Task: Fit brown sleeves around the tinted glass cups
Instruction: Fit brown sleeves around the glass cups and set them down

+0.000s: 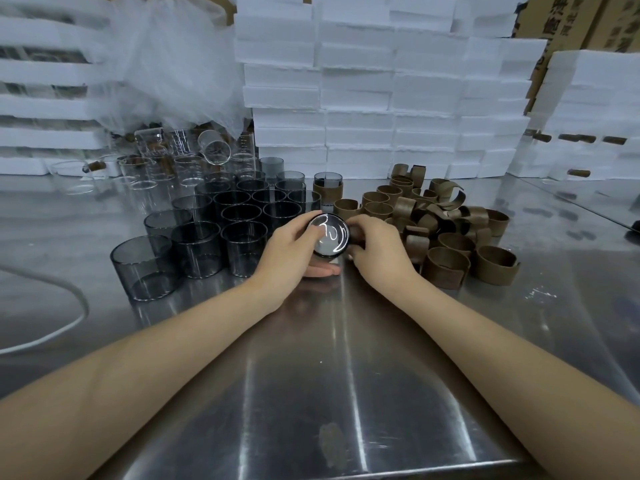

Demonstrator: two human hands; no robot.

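A tinted glass cup (328,234) is held on its side above the steel table, its round base facing me. My left hand (290,252) grips it from the left, fingers curled round its wall. My right hand (375,249) pinches a dark brown sleeve (356,233) against the cup's right side; most of the sleeve is hidden. Several bare tinted cups (207,233) stand in rows to the left. A heap of brown sleeves (446,230) lies to the right. One sleeved cup (327,186) stands behind.
Clear glass cups (166,161) crowd the back left under a plastic sheet. Stacks of white foam trays (381,98) wall off the back. A white cable (52,327) curves over the steel table (346,375) at the left. The table's front edge runs low in view.
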